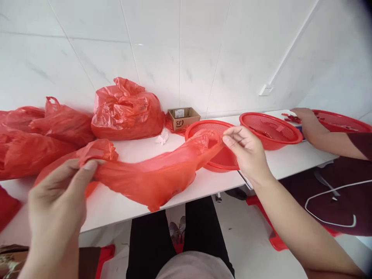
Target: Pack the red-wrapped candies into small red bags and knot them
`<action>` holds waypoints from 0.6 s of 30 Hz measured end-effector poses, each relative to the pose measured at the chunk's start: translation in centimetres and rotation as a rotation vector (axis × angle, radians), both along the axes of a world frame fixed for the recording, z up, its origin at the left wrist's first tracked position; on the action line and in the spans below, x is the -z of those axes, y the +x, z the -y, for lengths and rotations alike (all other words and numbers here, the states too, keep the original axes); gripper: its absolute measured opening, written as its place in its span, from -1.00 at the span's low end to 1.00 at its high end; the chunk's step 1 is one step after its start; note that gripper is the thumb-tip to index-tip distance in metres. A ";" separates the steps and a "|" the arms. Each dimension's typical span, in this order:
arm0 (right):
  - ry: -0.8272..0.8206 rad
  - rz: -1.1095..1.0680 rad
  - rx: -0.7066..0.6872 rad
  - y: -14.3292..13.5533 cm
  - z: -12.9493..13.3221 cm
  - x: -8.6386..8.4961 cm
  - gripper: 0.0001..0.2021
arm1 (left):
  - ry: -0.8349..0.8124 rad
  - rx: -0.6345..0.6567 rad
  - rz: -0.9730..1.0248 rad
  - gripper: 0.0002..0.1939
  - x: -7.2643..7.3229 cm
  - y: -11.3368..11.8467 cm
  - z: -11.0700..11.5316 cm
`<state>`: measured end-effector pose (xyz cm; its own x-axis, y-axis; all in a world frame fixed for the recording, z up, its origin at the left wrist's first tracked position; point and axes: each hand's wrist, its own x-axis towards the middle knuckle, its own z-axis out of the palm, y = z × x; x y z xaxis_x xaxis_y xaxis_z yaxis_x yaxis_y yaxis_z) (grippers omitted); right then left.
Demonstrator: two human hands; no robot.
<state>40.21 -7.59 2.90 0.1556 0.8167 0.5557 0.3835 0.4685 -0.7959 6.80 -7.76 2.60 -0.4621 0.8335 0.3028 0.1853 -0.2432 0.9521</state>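
A red plastic bag (151, 176) is stretched sideways between my hands above the table's front edge. My left hand (61, 193) pinches its left end between thumb and fingers. At the other end, my right hand (244, 151) grips the bag's handle with the fingertips. The bag sags in the middle and looks thin; a small amount of something may lie in its lower fold, but I cannot make it out. Partly behind the bag's right end stands a red plastic basket (223, 161) on the white table (128, 148).
Full red bags (128, 110) crowd the left and back. A small cardboard box (183, 118) and crumpled tissue (162, 136) lie near the wall. Rightward is a second red basket (270, 130) with dark red pieces inside. A co-worker's arm (316, 130) reaches toward another basket (343, 120).
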 end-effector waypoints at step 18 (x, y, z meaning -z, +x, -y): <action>-0.096 0.301 -1.021 -12.7 -3.3 -9.2 -0.89 | -0.183 1.018 -0.367 -0.55 -5.1 2.1 -2.7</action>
<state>27.46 -4.29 12.12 -0.7596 0.5252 0.3836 0.0321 0.6193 -0.7845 8.94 -5.02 7.67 0.5607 0.8201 0.1143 0.2572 -0.3036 0.9174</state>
